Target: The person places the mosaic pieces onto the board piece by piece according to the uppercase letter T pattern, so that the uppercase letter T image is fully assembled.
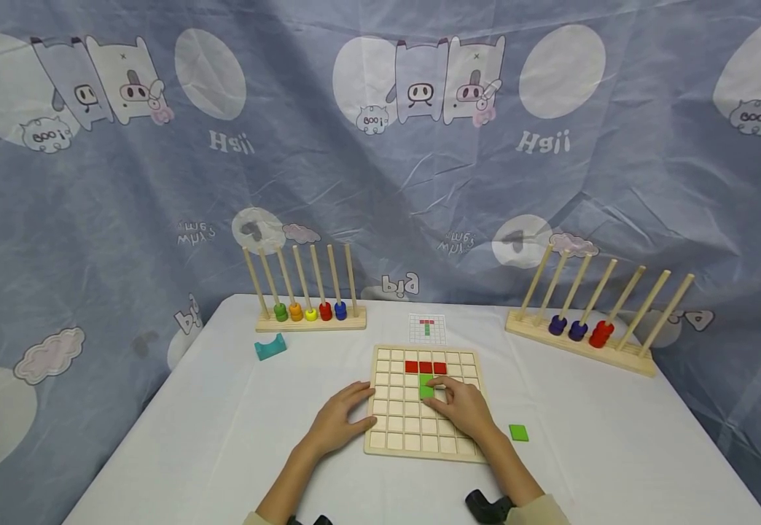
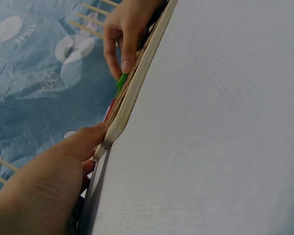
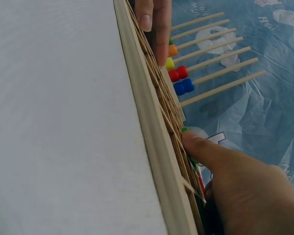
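A wooden grid board [image 1: 396,423] lies on the white table. Three red tiles [image 1: 425,367] form a row in its upper part, and green [image 1: 426,380] shows directly beneath the middle one. My right hand [image 1: 462,408] pinches a green square tile [image 2: 121,80] between thumb and fingers, close over the grid below the red row; the tile looks tilted in the left wrist view. At the board's left edge rests my left hand [image 1: 337,419], its fingers extended and its thumb and fingertips touching the frame. Another green tile [image 1: 519,433] lies right of the board.
Behind the board lies a pattern card [image 1: 427,329] with a red and green T. Peg racks with coloured beads stand at back left [image 1: 311,323] and back right [image 1: 577,341]. A teal curved piece [image 1: 270,347] lies before the left rack. A printed cloth [image 1: 380,182] hangs behind.
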A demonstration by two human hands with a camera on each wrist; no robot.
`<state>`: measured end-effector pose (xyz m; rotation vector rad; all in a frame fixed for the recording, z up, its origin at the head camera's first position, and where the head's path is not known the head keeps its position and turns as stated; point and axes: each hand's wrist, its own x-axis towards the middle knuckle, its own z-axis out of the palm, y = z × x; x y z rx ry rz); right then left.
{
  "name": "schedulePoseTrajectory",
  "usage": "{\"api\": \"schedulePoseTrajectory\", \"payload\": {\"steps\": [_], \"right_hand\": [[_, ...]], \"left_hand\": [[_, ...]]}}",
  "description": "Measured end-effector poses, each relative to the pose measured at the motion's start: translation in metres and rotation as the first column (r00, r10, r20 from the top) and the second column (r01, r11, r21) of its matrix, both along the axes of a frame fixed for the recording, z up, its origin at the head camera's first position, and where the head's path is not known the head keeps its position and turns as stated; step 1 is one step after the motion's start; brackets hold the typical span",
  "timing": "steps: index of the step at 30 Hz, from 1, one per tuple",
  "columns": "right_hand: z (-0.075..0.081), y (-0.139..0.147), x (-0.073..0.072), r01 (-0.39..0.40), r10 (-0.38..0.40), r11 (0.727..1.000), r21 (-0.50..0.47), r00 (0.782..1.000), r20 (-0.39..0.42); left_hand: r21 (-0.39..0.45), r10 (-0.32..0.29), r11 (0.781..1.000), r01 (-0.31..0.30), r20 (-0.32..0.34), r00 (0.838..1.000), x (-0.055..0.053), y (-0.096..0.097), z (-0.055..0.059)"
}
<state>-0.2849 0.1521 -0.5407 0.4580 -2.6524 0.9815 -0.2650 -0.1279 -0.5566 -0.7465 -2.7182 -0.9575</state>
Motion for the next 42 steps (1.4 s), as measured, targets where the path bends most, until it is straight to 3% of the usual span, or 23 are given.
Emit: {"api": "schedulePoseTrajectory", "payload": {"steps": [18,25,35,42], "right_hand": [[0.002,0.002,0.002,-0.014,0.015,1.0,-0.004,0.999,0.038],[0.003,0.007,0.007,-0.049,0.051,0.997,-0.052,0.998,0.038],[0.007,0.038,0.022,-0.067,0.066,0.996,-0.057,0.998,-0.012],[0.005,0.066,0.034,-0.024,0.024,0.999,-0.039,1.0,-0.006]], "left_hand": [[0.006,0.002,1.0,-0.002,-0.003,1.0,-0.001,0.0,0.0],[0.019,-0.002,1.0,0.002,-0.016,1.0,0.0,0.0,0.0],[0.005,-0.004,1.0,0.004,-0.017,1.0,0.0,0.001,0.0],[0.022,-0.004,1.0,0.004,0.003,1.0,0.001,0.001,0.001]]}}
